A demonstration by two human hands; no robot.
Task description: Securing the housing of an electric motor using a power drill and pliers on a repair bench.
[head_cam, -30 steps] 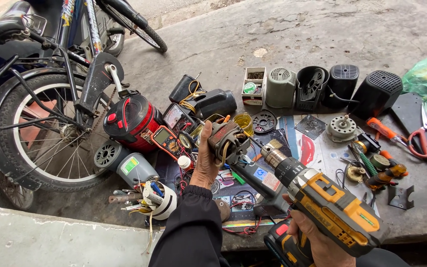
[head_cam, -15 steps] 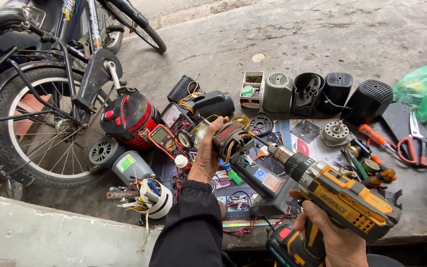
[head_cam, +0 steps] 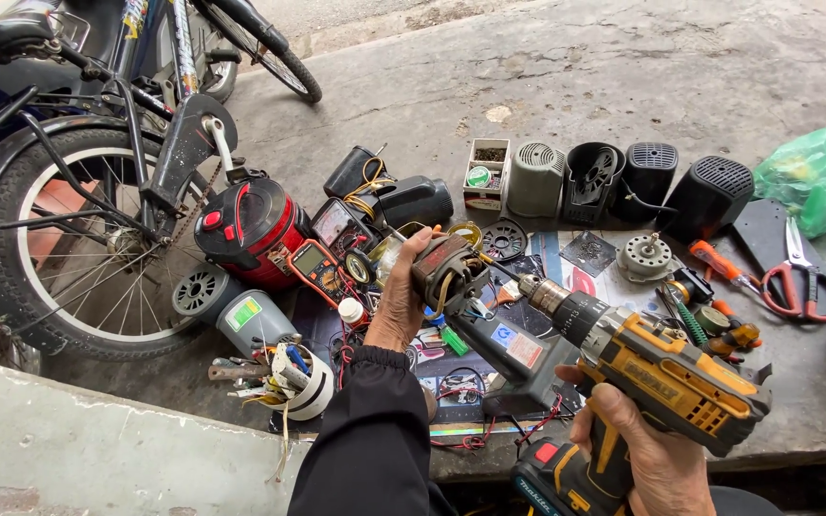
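Observation:
My left hand [head_cam: 403,301] grips a small electric motor core [head_cam: 448,272] with copper windings, held up over the cluttered floor. My right hand [head_cam: 652,454] holds a yellow and black cordless drill [head_cam: 666,368] by its handle. The drill's chuck [head_cam: 566,308] points left, with its tip against the motor. Under both hands lie a multimeter [head_cam: 315,266], wires and printed sheets.
A bicycle wheel [head_cam: 69,239] and frame stand at the left. A red and black appliance [head_cam: 246,229] sits beside it. Grey and black plastic housings [head_cam: 614,182] line the back. Red-handled scissors [head_cam: 805,287], screwdrivers and a green bag [head_cam: 819,172] lie at right. A concrete ledge [head_cam: 97,449] runs along the near left.
The drill and motor have stayed together while both hands shifted slightly; the view has moved a little, with the drill now pressed closer against the motor.

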